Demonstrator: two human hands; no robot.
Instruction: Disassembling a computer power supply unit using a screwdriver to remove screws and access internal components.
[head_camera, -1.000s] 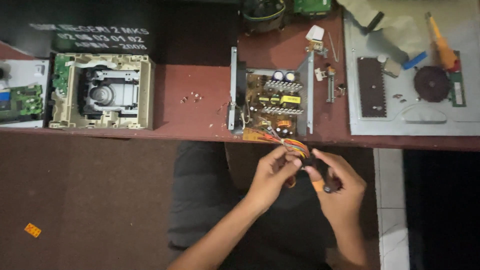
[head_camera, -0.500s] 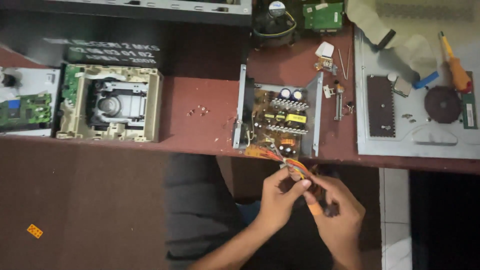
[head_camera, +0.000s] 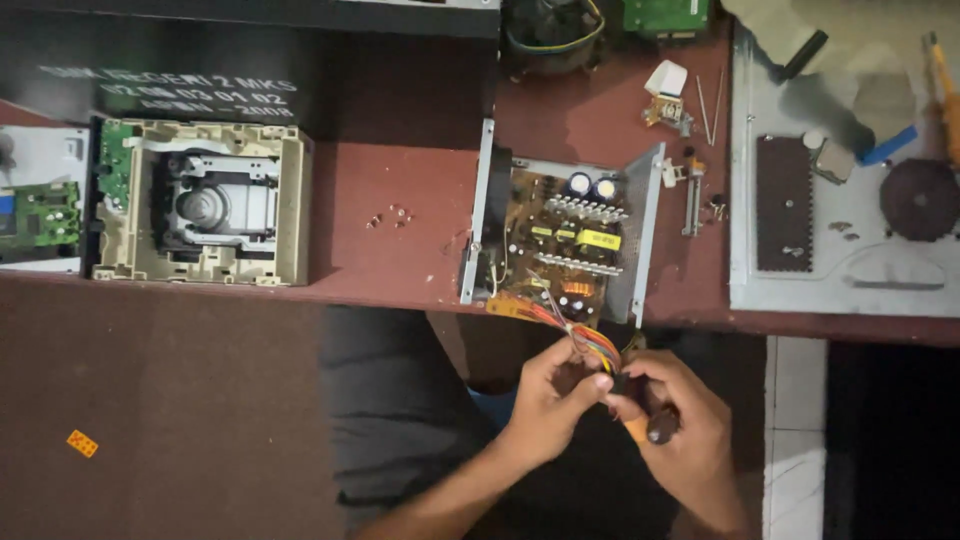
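Note:
An opened power supply unit (head_camera: 562, 235) with its circuit board exposed sits at the front edge of the red-brown table (head_camera: 400, 170). A bundle of coloured wires (head_camera: 580, 335) hangs from it over the edge. My left hand (head_camera: 548, 400) pinches the wire ends below the table edge. My right hand (head_camera: 680, 425) grips a small hand tool with an orange and dark handle (head_camera: 650, 425), its tip at the same wires. Both hands are over my lap, touching each other.
A dismantled beige optical drive (head_camera: 200, 200) lies at left, beside a green circuit board (head_camera: 40, 215). Small screws (head_camera: 388, 216) lie mid-table. A grey metal panel (head_camera: 850, 270) at right carries a dark chip strip, a round disc and a blue piece. A fan (head_camera: 545, 30) stands at the back.
The view has shifted slightly, with the table sliding lower in the frame. My hands stay together on the wires and have moved a little down and right.

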